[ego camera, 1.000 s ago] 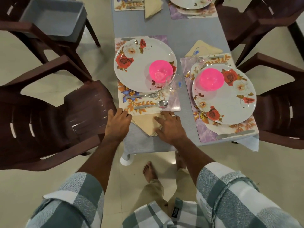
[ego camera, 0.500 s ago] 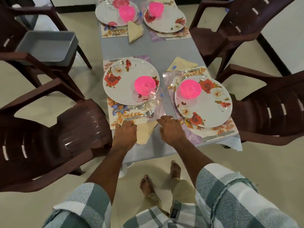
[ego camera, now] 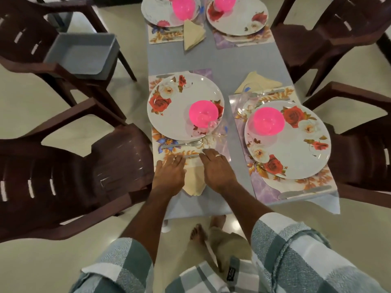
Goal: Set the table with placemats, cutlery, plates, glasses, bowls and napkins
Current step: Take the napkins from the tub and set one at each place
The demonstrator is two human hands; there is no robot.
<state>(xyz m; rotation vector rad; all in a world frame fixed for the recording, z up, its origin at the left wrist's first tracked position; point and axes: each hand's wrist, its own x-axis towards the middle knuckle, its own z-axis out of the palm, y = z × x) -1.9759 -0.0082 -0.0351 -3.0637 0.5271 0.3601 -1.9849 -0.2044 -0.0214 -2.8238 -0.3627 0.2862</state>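
Observation:
A folded cream napkin (ego camera: 194,182) lies at the near edge of the floral placemat (ego camera: 156,138) on the near left setting. My left hand (ego camera: 169,176) rests flat on the napkin's left side and my right hand (ego camera: 218,170) lies flat on its right side, fingers straight and reaching the spoon (ego camera: 191,155). Just beyond lie a fork (ego camera: 182,143), a clear glass (ego camera: 213,127), and a rose-patterned plate (ego camera: 169,115) carrying a pink bowl (ego camera: 203,113). The near right setting has a plate (ego camera: 296,151), pink bowl (ego camera: 268,121), glass (ego camera: 248,96) and napkin (ego camera: 257,81).
Dark brown plastic chairs stand on both sides, one (ego camera: 74,166) close to my left arm. A grey tub (ego camera: 82,56) sits on the far left chair. Two more settings with pink bowls (ego camera: 183,7) lie at the far end. The grey table (ego camera: 211,58) shows between settings.
The view has pulled back, showing more of the table. Both hands moved forward along the napkin toward the spoon and came closer together.

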